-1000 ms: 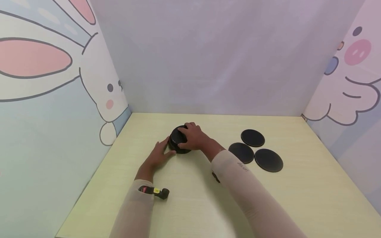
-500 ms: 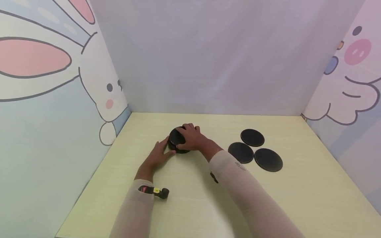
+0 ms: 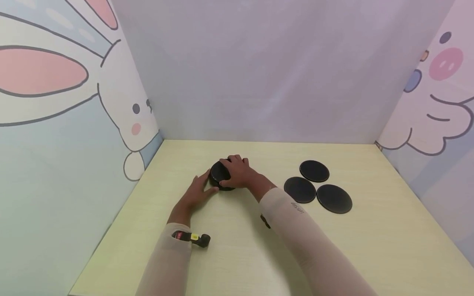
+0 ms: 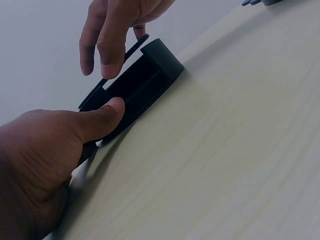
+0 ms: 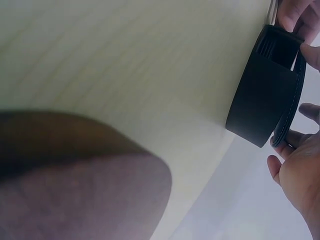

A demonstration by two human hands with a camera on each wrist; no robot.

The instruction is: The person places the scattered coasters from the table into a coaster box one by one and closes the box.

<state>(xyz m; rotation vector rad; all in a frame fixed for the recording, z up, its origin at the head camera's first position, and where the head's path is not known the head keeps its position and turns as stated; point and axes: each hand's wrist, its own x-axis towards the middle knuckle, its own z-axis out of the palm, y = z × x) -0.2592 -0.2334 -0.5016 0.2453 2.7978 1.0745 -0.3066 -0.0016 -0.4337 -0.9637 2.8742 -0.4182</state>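
A black round coaster holder (image 5: pixel 260 95) stands on the table at left of centre, with an open slot in its side wall. My left hand (image 3: pixel 196 193) grips it from the left; in the left wrist view the thumb lies across the slot. From above, my right hand (image 3: pixel 238 172) holds a black round coaster (image 3: pixel 218 170) with a stitched edge by its rim. The coaster lies over the holder's top, slightly tilted, with a narrow gap under it in the left wrist view. Several coaster edges show inside the slot in the right wrist view.
Three black round coasters, one at the back (image 3: pixel 314 171), one at the left (image 3: pixel 300 190) and one at the right (image 3: pixel 334 199), lie flat on the pale wooden table (image 3: pixel 229 255). Walls with cartoon animals stand at both sides, and a pale wall closes the back.
The right hand and its coaster have shifted slightly left and toward me, so the coaster sits more squarely over the holder. The left hand has stayed in place.
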